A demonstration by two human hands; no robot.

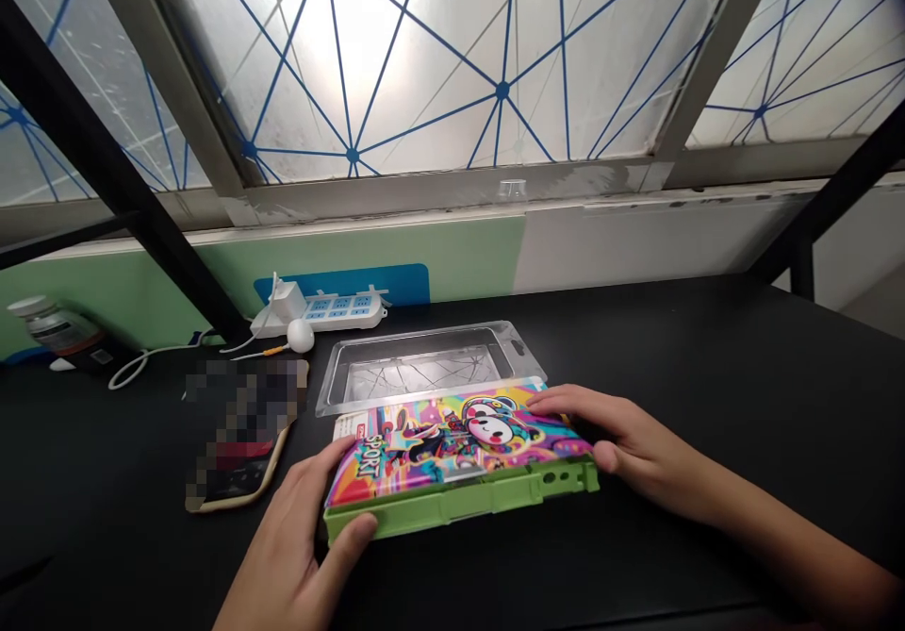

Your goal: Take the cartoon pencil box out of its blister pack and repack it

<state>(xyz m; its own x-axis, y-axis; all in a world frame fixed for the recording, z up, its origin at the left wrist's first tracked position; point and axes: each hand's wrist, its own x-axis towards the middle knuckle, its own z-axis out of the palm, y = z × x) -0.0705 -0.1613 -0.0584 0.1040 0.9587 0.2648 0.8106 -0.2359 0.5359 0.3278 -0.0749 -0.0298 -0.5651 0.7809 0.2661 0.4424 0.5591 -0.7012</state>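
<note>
I've got the printed phone case (452, 447) betw my L hand (289, 551) and R hand (626, 442), fingers closed on both ends; looks light, stiff, slick plastic, so safest hold's the lime-green rim (459, 504) by my thumbs.

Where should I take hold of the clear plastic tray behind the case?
Probably best to pinch the flat rim of the clear plastic blister tray at its far right corner, coming from the right and above. The rim runs around the sunken well, and the printed case lies along the near edge, blocking that side.
</note>
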